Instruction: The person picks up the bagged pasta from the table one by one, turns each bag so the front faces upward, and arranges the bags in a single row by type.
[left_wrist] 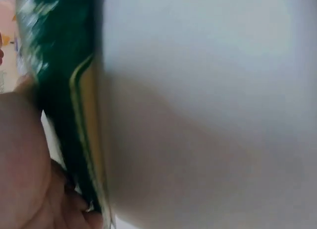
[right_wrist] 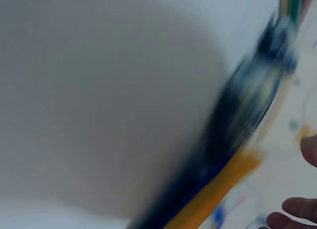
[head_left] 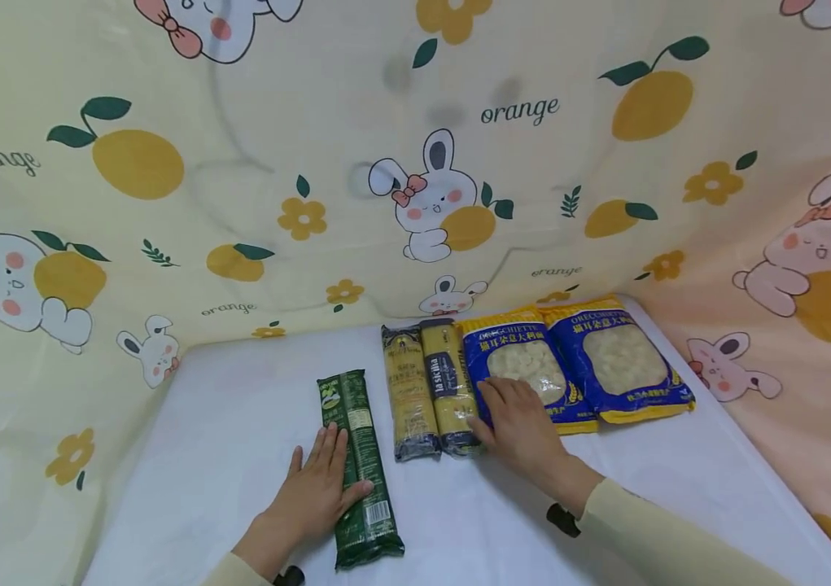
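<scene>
A green long pasta packet (head_left: 361,464) lies on the white table, slightly tilted. My left hand (head_left: 316,488) rests on it, fingers straight along its left part and thumb reaching across; the left wrist view shows the packet's green side (left_wrist: 59,90) close up. Two clear-wrapped spaghetti packs, one with a black label (head_left: 411,399) and one reading "la sicilia" (head_left: 447,382), lie side by side to its right. My right hand (head_left: 525,427) is over the left blue-and-yellow orecchiette bag (head_left: 525,350), thumb near the "la sicilia" pack, fingers loosely extended.
A second orecchiette bag (head_left: 623,358) lies against the first, at the right. Behind the white table (head_left: 239,423) hangs a cream cloth (head_left: 312,146) printed with rabbits and oranges; it also borders the left and right sides.
</scene>
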The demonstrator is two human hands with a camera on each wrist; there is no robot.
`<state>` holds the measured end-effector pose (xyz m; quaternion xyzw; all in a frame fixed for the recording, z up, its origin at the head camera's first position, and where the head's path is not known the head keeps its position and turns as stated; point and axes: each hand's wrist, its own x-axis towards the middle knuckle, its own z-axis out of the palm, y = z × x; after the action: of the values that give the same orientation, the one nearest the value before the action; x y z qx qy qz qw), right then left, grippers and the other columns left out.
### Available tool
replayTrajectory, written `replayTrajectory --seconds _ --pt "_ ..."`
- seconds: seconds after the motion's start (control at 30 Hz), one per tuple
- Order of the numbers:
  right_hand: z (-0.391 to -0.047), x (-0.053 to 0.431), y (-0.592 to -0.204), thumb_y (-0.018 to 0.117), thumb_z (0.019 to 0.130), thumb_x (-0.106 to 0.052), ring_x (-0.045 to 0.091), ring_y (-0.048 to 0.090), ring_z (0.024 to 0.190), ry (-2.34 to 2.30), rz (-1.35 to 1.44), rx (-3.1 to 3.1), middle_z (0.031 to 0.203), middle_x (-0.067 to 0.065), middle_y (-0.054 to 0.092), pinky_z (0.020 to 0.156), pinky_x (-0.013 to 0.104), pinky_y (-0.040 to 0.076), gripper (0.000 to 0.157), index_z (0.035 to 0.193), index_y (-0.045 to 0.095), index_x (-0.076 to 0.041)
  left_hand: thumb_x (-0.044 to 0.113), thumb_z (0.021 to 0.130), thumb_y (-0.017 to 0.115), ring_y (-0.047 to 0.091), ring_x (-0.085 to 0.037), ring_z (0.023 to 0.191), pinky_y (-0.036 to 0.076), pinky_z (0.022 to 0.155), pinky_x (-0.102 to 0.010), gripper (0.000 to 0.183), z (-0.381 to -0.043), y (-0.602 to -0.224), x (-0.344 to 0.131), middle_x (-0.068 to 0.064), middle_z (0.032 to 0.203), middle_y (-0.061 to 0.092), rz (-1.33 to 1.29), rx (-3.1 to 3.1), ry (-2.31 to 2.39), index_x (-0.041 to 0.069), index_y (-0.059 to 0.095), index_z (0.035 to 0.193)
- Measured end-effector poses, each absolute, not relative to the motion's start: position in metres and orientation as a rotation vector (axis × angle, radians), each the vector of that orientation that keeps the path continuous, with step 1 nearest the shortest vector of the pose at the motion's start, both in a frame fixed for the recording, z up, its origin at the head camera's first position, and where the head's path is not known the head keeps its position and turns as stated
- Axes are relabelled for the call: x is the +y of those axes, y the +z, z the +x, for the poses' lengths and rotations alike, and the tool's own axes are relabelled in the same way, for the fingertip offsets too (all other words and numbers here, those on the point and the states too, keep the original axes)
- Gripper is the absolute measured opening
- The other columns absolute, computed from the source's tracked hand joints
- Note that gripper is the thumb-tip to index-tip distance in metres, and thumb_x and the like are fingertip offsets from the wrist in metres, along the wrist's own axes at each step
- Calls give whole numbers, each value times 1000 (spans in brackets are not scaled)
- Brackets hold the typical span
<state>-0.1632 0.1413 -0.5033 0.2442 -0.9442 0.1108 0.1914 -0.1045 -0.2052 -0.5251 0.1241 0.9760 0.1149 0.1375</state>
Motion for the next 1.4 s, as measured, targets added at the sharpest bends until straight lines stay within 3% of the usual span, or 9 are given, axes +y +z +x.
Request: replayTrajectory --seconds 0.2,0.37,0.5,0.63,0.83,1.03,1.4 --pt "-128 97 -501 80 94 -41 26 64 110 391 873 -2515 116 8 69 102 47 51 48 124 68 -5 69 101 52 28 -41 159 22 120 -76 93 -111 -515 -214 -20 173 27 386 2862 286 4 33 165" --pt "-103 69 -503 78 94 -49 17 59 102 394 989 -2526 108 0 65 93 40 51 42 113 69 -13 50 104 63 56 -40 138 41 112 -68 59 -130 -504 -215 -16 150 60 470 3002 226 7 62 145" --pt "-88 51 -506 69 97 -59 14 54 98 337 1122 -2535 103 -3 62 88 37 48 43 105 67 -17 36 106 65 64 -37 123 51 101 -62 35 -159 -495 -215 -12 129 71 492 3129 191 10 72 128" --pt "-80 40 -512 63 97 -66 11 47 90 242 1228 -2529 95 -6 56 84 33 43 45 99 63 -21 33 108 61 63 -35 119 52 98 -61 33 -193 -491 -214 -12 126 72 485 3209 150 9 73 127" --pt "-73 34 -527 68 87 -74 8 41 78 156 1262 -2457 84 -8 52 75 27 38 52 84 59 -23 40 111 54 59 -35 118 49 98 -61 41 -229 -503 -211 -13 127 66 512 3172 49 9 68 134" --pt "-73 33 -535 62 94 -72 8 45 79 128 1315 -2486 84 -8 56 74 26 37 49 87 64 -23 48 112 48 55 -35 117 46 97 -60 48 -244 -516 -205 -13 123 61 435 3105 -27 9 66 133" --pt "-79 31 -536 65 92 -70 8 47 79 120 1308 -2458 82 -9 56 74 26 38 48 84 63 -22 54 111 47 53 -37 121 44 101 -62 57 -255 -517 -197 -17 125 62 341 3053 -4 3 65 130"
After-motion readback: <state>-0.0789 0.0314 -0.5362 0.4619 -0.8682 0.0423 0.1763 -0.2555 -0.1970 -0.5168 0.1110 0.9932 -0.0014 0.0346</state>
